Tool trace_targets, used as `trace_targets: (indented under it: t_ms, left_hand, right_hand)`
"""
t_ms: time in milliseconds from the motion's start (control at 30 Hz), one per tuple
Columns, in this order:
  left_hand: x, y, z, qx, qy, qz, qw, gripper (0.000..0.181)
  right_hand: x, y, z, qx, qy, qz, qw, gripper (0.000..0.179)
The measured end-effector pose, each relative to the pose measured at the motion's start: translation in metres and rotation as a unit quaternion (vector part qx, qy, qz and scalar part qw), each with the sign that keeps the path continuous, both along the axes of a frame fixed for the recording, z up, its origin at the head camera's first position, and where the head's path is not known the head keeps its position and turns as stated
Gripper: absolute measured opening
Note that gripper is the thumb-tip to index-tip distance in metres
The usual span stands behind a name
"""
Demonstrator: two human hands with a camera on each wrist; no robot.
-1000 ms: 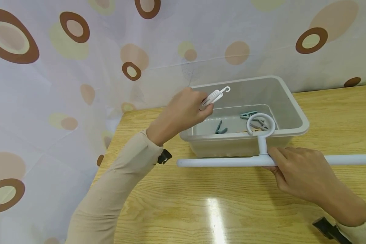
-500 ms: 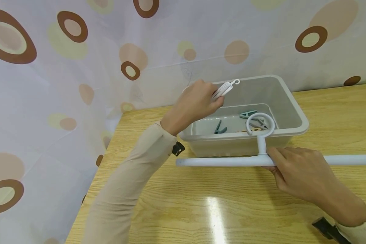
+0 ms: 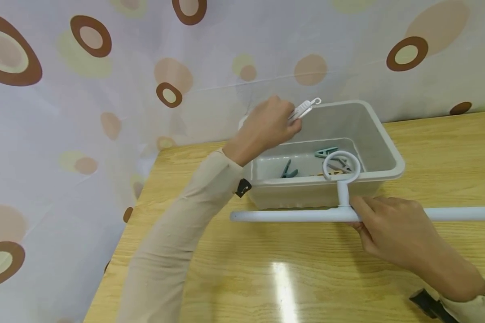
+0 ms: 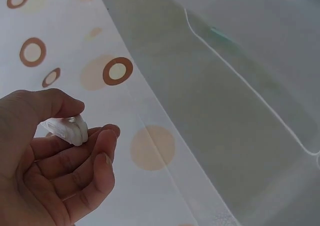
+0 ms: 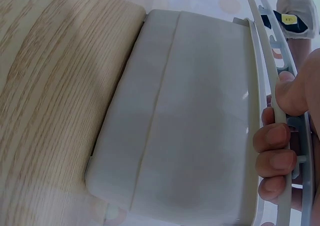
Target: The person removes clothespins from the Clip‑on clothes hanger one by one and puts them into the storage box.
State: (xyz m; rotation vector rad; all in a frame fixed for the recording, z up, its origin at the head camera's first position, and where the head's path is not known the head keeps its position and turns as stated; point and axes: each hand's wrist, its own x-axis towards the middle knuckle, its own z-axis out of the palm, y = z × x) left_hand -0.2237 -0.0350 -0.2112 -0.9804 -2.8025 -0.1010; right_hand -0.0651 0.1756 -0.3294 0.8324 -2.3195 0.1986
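My left hand is raised over the back left of the bin. Between thumb and fingers it pinches a white clothespin with a small hook at its tip, pointing up and right; the same clothespin shows in the left wrist view. In front of the bin, my right hand grips a pale plastic hanger just right of its ring-shaped hook. The right wrist view shows the hanger has parallel bars with small struts between, fingers curled round one bar.
Inside the bin lie several clothespins, including a green pair of prongs at left and another green clothespin farther right. The bin stands on a wooden table. Behind and to the left hangs a patterned cloth.
My left hand has moved right and farther back over the bin with the clothespin. The right hand and hanger have hardly moved.
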Motion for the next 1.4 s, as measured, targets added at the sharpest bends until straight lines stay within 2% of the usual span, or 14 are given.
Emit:
trace_targets:
  t_ms: [133, 367, 700, 967, 1200, 1400]
  left_hand:
    - [-0.003, 0.001, 0.004, -0.036, 0.023, 0.014, 0.999, 0.026]
    - [-0.011, 0.003, 0.01, -0.035, 0.028, 0.007, 0.999, 0.025]
    - [-0.019, 0.004, 0.017, -0.042, 0.039, 0.02, 0.9981, 0.027]
    - [-0.018, 0.007, 0.008, -0.06, 0.069, 0.012, 0.9958, 0.027]
    - [-0.018, 0.01, 0.004, -0.054, 0.063, 0.001, 0.9965, 0.026]
    - [-0.018, 0.008, -0.01, -0.067, 0.047, 0.005, 0.9966, 0.025]
  right_hand:
    - [0.0, -0.003, -0.001, -0.004, -0.001, -0.001, 1.0, 0.051]
    - [0.001, -0.005, -0.001, -0.002, -0.002, 0.001, 1.0, 0.052]
    - [0.003, -0.008, -0.001, 0.004, -0.009, 0.004, 0.9999, 0.054]
    - [0.004, -0.008, 0.0, 0.003, -0.007, 0.002, 1.0, 0.053]
    - [0.005, -0.009, 0.0, 0.003, -0.009, 0.001, 1.0, 0.053]
    - [0.007, -0.01, -0.001, 0.006, -0.014, 0.004, 0.9999, 0.053]
